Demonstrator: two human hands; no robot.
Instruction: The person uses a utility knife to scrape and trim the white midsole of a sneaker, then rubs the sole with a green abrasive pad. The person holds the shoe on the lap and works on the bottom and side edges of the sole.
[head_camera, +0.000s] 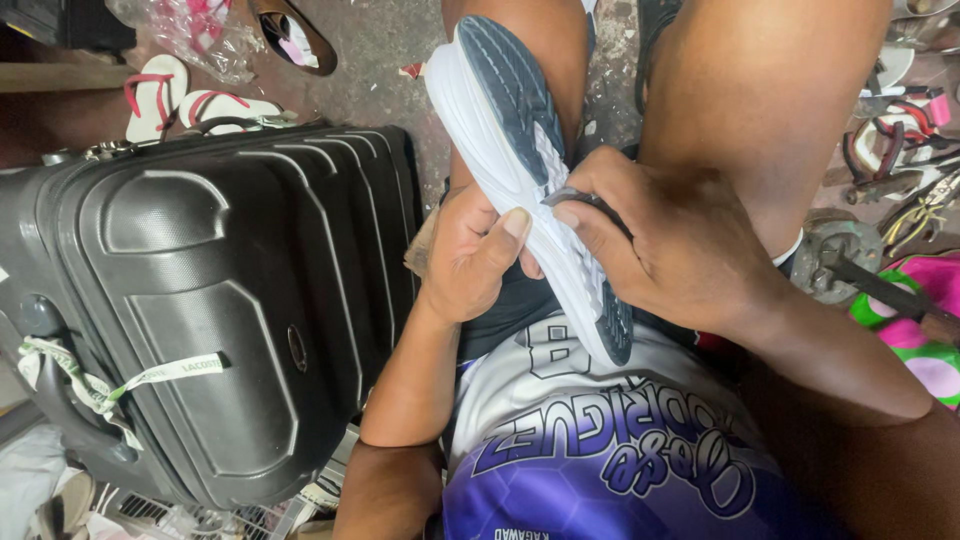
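Nearest you, your purple and white jersey (600, 450) fills the bottom of the view, with the sneaker (520, 170) lying sole-up across your lap, between your knees. Your left hand (470, 255) clamps the sneaker's white midsole from the side, thumb pressed flat on the rubber. Your right hand (670, 235) is closed on a thin dark tool (575, 197) pinched between thumb and forefinger, its tip at the edge of the sole.

Just beside your left arm stands a black hard-shell suitcase (210, 300); a white paper tag strip (110, 385) is looped around its handle.

Further off on the concrete floor lie white flip-flops with red straps (160, 95) and a clear plastic bag (195, 35) holding pink items. At your right, a heap of sandals (895, 140) and metal tools.
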